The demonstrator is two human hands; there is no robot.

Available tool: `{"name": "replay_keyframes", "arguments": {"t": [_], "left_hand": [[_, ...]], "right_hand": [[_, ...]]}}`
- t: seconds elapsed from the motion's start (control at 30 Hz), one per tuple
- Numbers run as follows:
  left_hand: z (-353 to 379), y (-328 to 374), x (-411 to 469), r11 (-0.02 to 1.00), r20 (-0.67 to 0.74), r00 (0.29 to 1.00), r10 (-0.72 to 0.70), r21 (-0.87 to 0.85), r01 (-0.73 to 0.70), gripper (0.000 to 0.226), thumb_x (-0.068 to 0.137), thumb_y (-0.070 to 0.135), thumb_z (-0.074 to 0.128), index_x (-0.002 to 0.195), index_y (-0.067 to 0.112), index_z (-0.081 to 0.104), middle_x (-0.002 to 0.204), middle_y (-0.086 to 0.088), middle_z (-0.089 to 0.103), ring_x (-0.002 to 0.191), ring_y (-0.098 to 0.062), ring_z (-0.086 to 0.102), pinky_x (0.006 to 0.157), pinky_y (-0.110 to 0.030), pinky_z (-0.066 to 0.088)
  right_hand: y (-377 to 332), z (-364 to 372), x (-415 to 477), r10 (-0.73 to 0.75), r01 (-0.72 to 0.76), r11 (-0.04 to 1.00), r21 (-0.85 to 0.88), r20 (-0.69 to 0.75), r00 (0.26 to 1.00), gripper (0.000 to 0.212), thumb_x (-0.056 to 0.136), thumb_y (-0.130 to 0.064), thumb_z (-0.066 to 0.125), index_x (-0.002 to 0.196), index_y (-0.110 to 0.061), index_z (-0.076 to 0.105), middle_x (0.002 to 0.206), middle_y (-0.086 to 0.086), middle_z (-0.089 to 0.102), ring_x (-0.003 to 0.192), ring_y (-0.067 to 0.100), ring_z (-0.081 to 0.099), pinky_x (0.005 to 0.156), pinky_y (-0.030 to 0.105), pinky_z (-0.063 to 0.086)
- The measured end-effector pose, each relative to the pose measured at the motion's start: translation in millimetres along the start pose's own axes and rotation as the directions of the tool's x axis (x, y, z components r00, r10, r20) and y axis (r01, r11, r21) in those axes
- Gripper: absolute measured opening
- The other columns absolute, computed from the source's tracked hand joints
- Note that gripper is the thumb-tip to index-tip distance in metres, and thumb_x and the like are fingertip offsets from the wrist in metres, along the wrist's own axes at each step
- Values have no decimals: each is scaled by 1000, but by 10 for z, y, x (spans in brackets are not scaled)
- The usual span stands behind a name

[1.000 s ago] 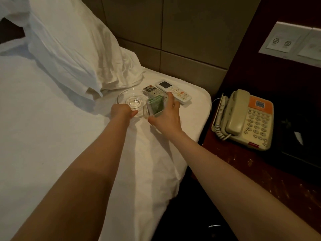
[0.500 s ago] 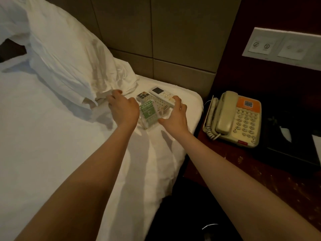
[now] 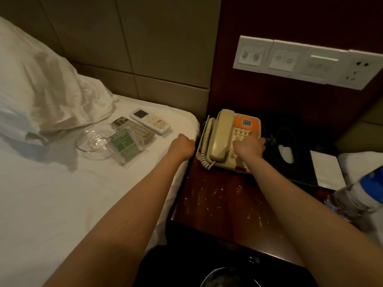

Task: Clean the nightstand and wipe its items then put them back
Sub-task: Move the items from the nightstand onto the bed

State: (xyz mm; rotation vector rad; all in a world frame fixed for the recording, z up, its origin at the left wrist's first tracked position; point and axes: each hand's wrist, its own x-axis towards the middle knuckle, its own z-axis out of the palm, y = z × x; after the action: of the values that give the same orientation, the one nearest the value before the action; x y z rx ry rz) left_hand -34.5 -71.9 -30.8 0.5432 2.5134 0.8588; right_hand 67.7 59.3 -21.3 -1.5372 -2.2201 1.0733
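Worktop: dark red-brown wooden nightstand [image 3: 223, 204], pale scuffs across its front half.
Task thing: beige corded telephone with an orange panel [image 3: 228, 141], at the worktop's back-left corner, hard by the bed-side edge.
Long axis: runs front edge to back edge. The handset lies along the left side, with the coiled cord outermost on the left.
Right grip [image 3: 248, 145]: on the keypad half, fingers bent toward the telephone's right edge. Closed round the body or only resting, cannot tell.
Left grip [image 3: 182, 147]: fingers curled in, nothing seen in it. It is over the right edge of the white-sheeted bed [image 3: 62, 193], just beside the cord and not touching.
Key relation: the telephone sits between the two grips. Right is on it; left needs a short reach rightward to its left side.
Step, as judged: two-handed lift of the telephone off the worktop, so the wood can be wiped.
Set out on bed: clear glass ashtray [image 3: 93, 141], clear acrylic stand with green card [image 3: 124, 147], grey remote [image 3: 134, 129], white remote [image 3: 150, 121], all clustered near its right edge.
Risk: cord may drag, and a tilt could tip the handset off its cradle.
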Motion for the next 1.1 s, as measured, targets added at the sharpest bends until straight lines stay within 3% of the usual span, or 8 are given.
{"name": "replay_keyframes", "arguments": {"t": [0.23, 0.37, 0.5, 0.6, 0.93, 1.1], "left_hand": [[365, 169, 133, 990, 89, 996, -29, 137, 16, 44, 103, 20, 25, 134, -10, 38, 140, -28, 36, 128, -39, 38, 102, -35, 32], [475, 183, 161, 969, 5, 999, 37, 243, -37, 36, 101, 12, 30, 126, -8, 46, 134, -26, 43, 124, -39, 42, 101, -38, 34], [522, 179, 217, 949, -65, 997, 32, 316, -10, 28, 95, 3, 37, 117, -6, 52, 127, -23, 52, 119, -34, 49, 94, -34, 40], [540, 208, 226, 945, -61, 996, 69, 325, -45, 28, 94, 1, 38, 117, -4, 53, 127, -20, 52, 119, -31, 49, 94, -32, 40], [501, 245, 211, 976, -39, 996, -80, 202, 86, 30, 94, 5, 43, 121, -4, 50, 129, -21, 52, 119, -33, 51, 93, -33, 43], [445, 251, 187, 981, -55, 993, -103, 159, 110, 30, 93, 5, 43, 121, -4, 51, 130, -22, 51, 120, -33, 51, 93, -33, 43]], "right_hand": [[165, 30, 166, -21, 22, 1000, -6, 83, 996, 72, 91, -21, 54, 147, -6, 12, 147, 20, 16, 131, 37, 31, 104, 42, 39], [160, 82, 217, -32, 35, 999, -30, 96, 995, 78, 91, -25, 54, 148, -5, 5, 154, 21, 0, 141, 36, 16, 112, 43, 30], [142, 94, 266, -45, 49, 998, -46, 85, 995, 79, 91, -26, 54, 148, -3, 5, 155, 21, -1, 143, 35, 9, 115, 44, 25], [133, 98, 283, -60, 65, 994, -82, 73, 996, 77, 91, -27, 55, 147, -4, 8, 154, 22, 3, 142, 35, 9, 114, 44, 24], [142, 94, 284, -85, 94, 989, -111, 82, 993, 70, 96, -26, 47, 148, -3, 6, 156, 20, -1, 144, 34, 2, 115, 42, 18], [126, 76, 315, -74, 81, 992, -102, 63, 995, 67, 95, -28, 47, 146, -2, 14, 152, 22, 13, 141, 35, 15, 114, 45, 25]]}}
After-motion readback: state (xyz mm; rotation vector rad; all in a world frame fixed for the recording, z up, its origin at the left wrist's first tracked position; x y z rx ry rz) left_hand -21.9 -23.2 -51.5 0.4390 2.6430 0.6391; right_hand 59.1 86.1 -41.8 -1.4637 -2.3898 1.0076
